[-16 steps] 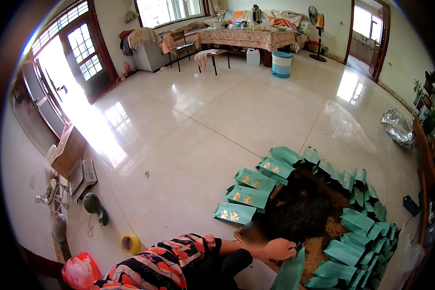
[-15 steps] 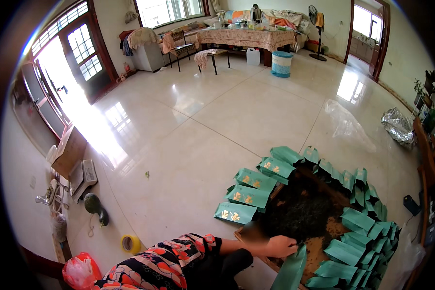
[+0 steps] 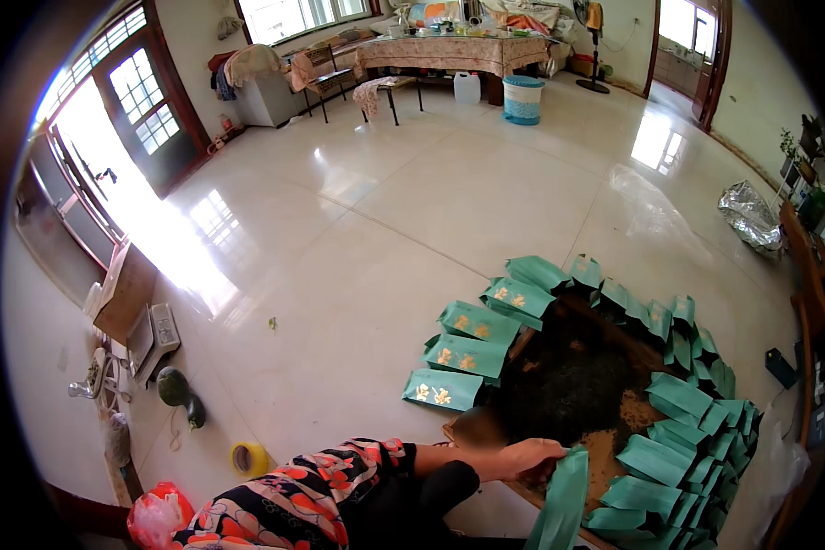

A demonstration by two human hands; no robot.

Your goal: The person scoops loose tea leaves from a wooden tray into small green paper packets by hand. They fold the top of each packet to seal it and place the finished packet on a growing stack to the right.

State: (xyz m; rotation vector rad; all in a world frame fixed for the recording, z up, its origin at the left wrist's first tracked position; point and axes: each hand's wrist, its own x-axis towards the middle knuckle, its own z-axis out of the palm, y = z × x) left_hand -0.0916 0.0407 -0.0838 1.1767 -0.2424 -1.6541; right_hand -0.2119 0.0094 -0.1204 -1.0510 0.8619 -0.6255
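Green bag at 5 o'clock in view, upper end raised. Left hand half closed, fingers curled against bag's top edge; cannot tell whether pinching. Right hand out of sight. Dark heap in tray, 12 o'clock of bag. More bags at tray's 3 o'clock. Tape on floor, bag's 9 o'clock.

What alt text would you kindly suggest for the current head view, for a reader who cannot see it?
One of the person's hands is at the top of a green bag, by a brown tray holding dark, loose material. Similar green bags surround much of the tray on a pale, shiny floor, with a cloth-covered table in the background.
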